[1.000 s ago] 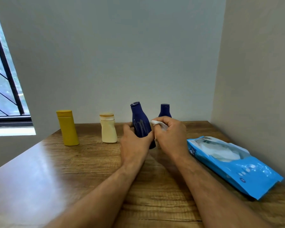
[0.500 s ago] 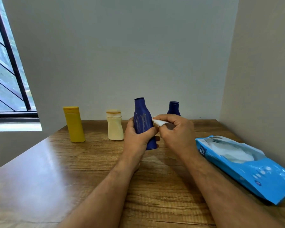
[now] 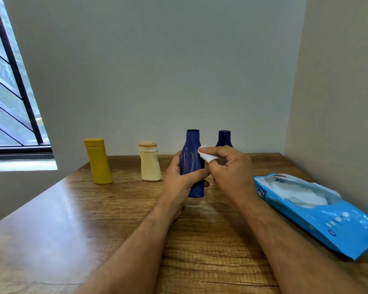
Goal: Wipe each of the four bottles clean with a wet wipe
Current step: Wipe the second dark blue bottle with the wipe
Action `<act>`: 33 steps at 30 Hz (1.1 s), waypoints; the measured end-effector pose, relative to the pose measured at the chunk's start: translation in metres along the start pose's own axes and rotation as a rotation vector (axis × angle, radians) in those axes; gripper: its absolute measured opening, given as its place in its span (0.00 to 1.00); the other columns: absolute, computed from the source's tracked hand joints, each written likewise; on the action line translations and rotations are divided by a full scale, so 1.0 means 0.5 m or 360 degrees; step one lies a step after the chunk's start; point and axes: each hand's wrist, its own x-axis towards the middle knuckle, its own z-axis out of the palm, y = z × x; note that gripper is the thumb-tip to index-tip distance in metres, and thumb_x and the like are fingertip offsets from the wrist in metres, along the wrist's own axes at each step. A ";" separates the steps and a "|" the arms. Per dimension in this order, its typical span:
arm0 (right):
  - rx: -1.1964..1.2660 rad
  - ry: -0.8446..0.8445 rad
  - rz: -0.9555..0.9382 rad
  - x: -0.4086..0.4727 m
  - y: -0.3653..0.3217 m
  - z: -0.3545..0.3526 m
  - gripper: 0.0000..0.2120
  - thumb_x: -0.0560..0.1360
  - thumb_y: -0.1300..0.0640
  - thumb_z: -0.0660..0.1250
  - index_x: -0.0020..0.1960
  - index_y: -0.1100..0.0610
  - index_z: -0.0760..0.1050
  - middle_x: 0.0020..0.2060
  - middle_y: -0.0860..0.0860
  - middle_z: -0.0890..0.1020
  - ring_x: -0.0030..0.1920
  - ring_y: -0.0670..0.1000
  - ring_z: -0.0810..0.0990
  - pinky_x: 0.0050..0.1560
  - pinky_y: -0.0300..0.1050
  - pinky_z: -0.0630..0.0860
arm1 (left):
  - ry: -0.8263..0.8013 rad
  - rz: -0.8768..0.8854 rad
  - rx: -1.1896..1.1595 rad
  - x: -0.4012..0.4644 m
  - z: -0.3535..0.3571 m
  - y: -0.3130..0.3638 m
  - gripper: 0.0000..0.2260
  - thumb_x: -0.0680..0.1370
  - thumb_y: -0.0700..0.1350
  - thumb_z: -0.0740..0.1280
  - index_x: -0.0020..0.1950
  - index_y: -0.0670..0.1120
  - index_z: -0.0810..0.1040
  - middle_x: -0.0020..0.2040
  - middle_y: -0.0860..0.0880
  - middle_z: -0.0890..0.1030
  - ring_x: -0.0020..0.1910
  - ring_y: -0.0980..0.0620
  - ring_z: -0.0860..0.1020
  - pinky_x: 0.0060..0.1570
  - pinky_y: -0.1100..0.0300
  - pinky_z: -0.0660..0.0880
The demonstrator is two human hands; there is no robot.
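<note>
Wooden table with four bottles on it: one yellow bottle, one cream bottle, and two dark blue ones, plus a single blue wipes pack lying open off to the right. Left hand is wrapped round the nearer blue bottle, holding it upright with its base about at the tabletop, streaky marks on its front. Right hand is curled, pinching one white wet wipe against that bottle's shoulder, with the other blue bottle half hidden behind it.
</note>
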 end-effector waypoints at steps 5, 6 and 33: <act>-0.0080 -0.0163 0.0003 0.001 0.012 0.008 0.10 0.74 0.61 0.71 0.50 0.48 0.83 0.46 0.42 0.83 0.47 0.39 0.80 0.40 0.28 0.76 | 0.0095 -0.0185 -0.0299 -0.005 0.006 0.023 0.21 0.82 0.61 0.59 0.59 0.46 0.80 0.46 0.45 0.86 0.42 0.49 0.83 0.42 0.51 0.80; -0.0118 -0.0197 0.0001 0.002 0.015 0.010 0.09 0.73 0.61 0.71 0.49 0.48 0.84 0.45 0.42 0.83 0.47 0.41 0.80 0.43 0.31 0.78 | 0.0144 -0.0232 -0.0362 -0.003 0.005 0.023 0.23 0.83 0.61 0.55 0.57 0.47 0.81 0.45 0.45 0.86 0.42 0.50 0.84 0.45 0.50 0.80; -0.0132 -0.0334 -0.0001 -0.005 0.005 0.016 0.10 0.74 0.61 0.70 0.50 0.48 0.84 0.44 0.40 0.83 0.47 0.35 0.79 0.42 0.25 0.73 | 0.0398 -0.0470 -0.0564 -0.003 0.002 0.042 0.19 0.83 0.57 0.59 0.56 0.45 0.81 0.43 0.44 0.86 0.44 0.47 0.82 0.52 0.49 0.79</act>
